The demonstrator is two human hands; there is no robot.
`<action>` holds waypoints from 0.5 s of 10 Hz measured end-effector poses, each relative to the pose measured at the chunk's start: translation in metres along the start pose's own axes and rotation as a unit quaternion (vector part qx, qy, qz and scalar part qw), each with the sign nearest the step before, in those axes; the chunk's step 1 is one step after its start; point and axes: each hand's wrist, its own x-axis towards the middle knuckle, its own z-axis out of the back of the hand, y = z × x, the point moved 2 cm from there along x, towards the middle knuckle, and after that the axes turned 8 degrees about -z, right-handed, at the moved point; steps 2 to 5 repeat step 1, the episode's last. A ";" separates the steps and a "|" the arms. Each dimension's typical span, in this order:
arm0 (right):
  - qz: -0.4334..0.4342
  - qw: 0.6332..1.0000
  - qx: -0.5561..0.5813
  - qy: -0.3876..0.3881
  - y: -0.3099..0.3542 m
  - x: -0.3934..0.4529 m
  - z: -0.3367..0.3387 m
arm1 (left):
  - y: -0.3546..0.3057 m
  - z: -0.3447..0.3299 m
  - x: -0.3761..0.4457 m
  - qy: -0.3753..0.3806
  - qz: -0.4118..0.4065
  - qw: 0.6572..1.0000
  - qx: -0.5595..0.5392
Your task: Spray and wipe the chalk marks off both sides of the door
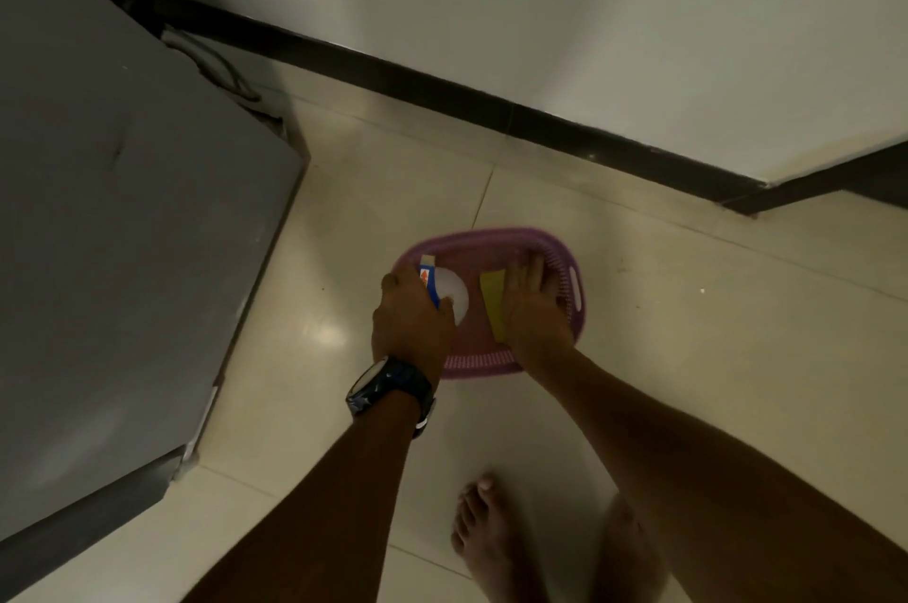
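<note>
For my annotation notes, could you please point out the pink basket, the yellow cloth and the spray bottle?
pink basket (579, 288), head view, right rim by the handle slot.
yellow cloth (493, 302), head view, exposed left part.
spray bottle (428, 280), head view, blue label.

Pale tiled floor (614, 307). Purple plastic basket (575, 302) sits on it near dark skirting board (442, 81). Grey cabinet (123, 234) stands at left, bare foot (484, 538) at bottom.
</note>
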 end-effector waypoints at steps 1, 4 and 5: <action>0.038 0.999 0.009 0.005 -0.005 -0.017 0.026 | -0.008 0.013 -0.011 -0.022 0.016 1.000 0.009; 0.038 0.999 0.009 0.005 -0.005 -0.017 0.026 | -0.008 0.013 -0.011 -0.022 0.016 1.000 0.009; 0.038 0.999 0.009 0.005 -0.005 -0.017 0.026 | -0.008 0.013 -0.011 -0.022 0.016 1.000 0.009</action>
